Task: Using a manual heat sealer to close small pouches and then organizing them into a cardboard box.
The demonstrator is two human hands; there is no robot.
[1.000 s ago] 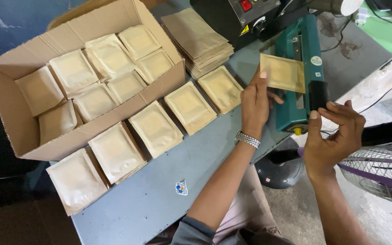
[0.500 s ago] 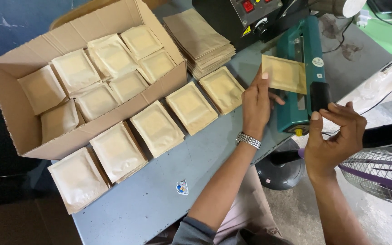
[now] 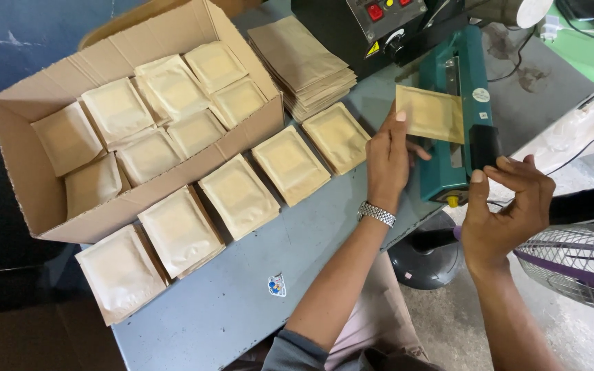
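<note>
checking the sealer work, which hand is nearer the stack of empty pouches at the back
Left. The left hand holds a pouch just right of the stack; the right hand is farther right, on the sealer's black handle.

Tan flat pouches (image 3: pixel 238 194) beside and inside brown cardboard box (image 3: pixel 29 185); small table sticker (image 3: pixel 277 284).
</note>
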